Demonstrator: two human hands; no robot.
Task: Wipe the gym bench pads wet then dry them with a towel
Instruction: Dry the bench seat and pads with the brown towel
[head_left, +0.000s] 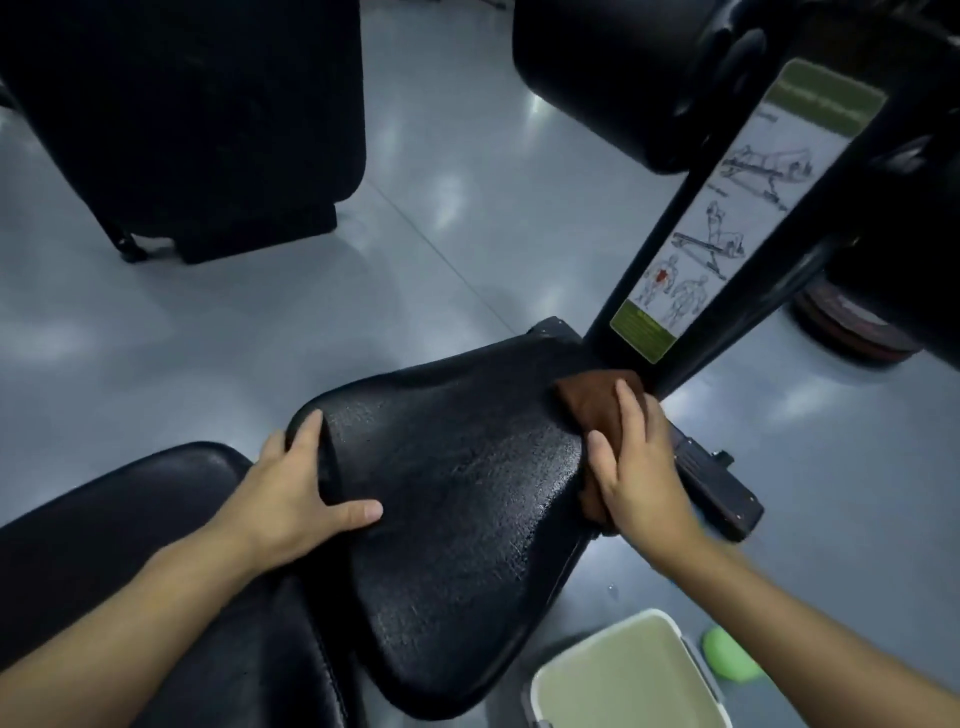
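The sticker (727, 208) on the black post (800, 244) carries exercise drawings between green bands; its writing is too blurred to read. The bench's black seat pad (457, 493) runs near to far, with its wide end far. The left hand (296, 499) grips its left edge, thumb on top. The right hand (634, 467), fingers straight, presses a brown cloth (587, 400) on its right edge. A bucket (537, 686) stands near right.

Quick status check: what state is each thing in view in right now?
seat pad: glistening, looks wet.
brown cloth: bunched, pressed against the seat pad's right edge.
left hand: grips the seat pad's left edge, thumb on top.
right hand: fingers straight, pressing the brown cloth.
bucket: on the floor, open; contents unclear.
back pad: no cloth on it.
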